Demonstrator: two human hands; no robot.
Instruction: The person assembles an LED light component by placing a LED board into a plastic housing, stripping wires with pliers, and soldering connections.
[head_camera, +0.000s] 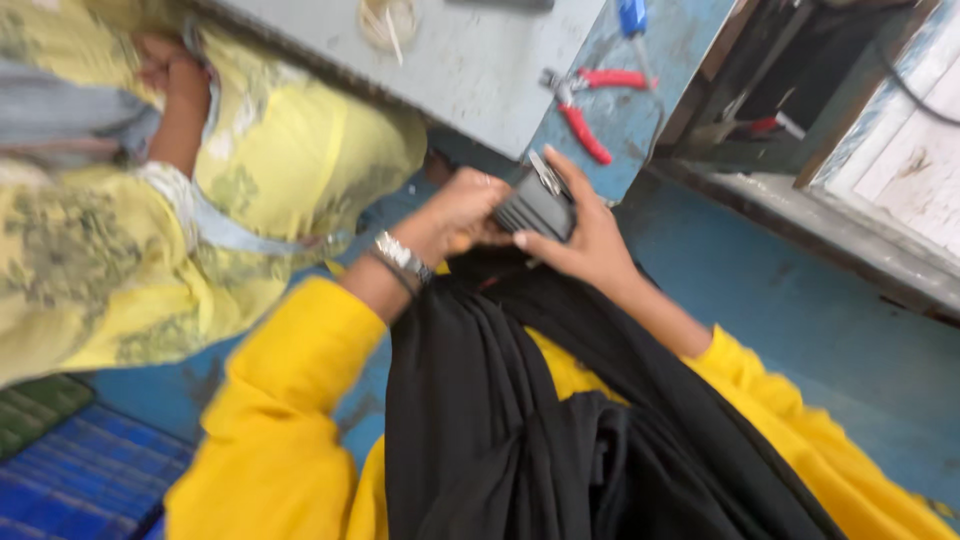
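Both of my hands hold a small dark grey rectangular device above my lap. My left hand, with a metal wristwatch on the wrist, grips its left end. My right hand wraps its right side, with the index finger stretched up along the top edge next to thin metal prongs that stick out of the device. Yellow sleeves and a black scarf fill the lower part of the view. The picture is blurred.
Red-handled pliers and a blue-handled tool lie on the blue-grey workbench ahead. A co-worker in yellow patterned clothes sits close at the left. Blue plastic crates are at bottom left, a blue floor at right.
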